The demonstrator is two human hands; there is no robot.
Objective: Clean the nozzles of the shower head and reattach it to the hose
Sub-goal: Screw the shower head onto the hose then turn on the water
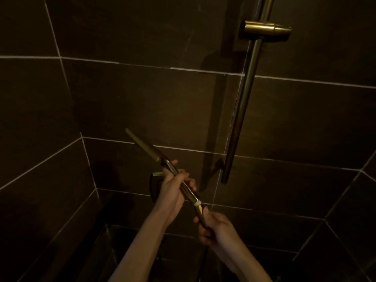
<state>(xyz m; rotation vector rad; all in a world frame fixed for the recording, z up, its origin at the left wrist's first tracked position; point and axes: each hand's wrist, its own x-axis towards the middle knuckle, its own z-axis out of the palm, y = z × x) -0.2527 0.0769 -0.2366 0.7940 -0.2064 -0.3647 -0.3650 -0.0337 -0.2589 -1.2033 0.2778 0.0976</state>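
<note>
A slim brass stick-shaped shower head (146, 147) points up and to the left in the dim shower corner. My left hand (173, 190) is wrapped around its handle at the middle. At the handle's lower end a pale ring (197, 204) meets the brass hose connector (200, 211). My right hand (215, 226) grips that connector and the hose just below the joint. The hose (203, 259) runs down out of my right hand into the dark and is hard to see. The nozzles are not visible from here.
A brass slide rail (242, 110) runs down the tiled wall to the right, with an empty holder bracket (264, 32) near its top. A dark fitting (155, 186) sits on the wall behind my left hand. Dark tiled walls meet in a corner on the left.
</note>
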